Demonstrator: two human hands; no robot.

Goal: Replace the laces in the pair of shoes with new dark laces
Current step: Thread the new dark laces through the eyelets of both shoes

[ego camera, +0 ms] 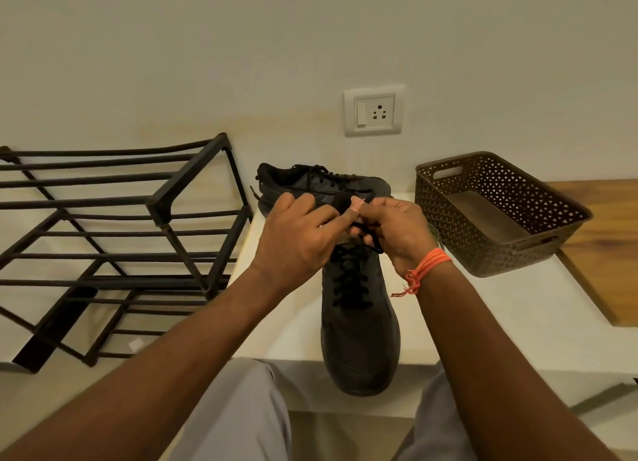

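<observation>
Both hands (297,232) (397,232) pinch dark lace (374,243) (fingers curled) over shoe (359,322).

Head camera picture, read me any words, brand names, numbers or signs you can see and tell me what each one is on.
No readable text in this view.
Near shoe: plain dark upper, no logo or lettering visible.
Far shoe: side markings too dark and blurred to read.
Wall socket: a switch and pin holes, no printing visible.
Brown basket: patterned holes only, no label.
</observation>
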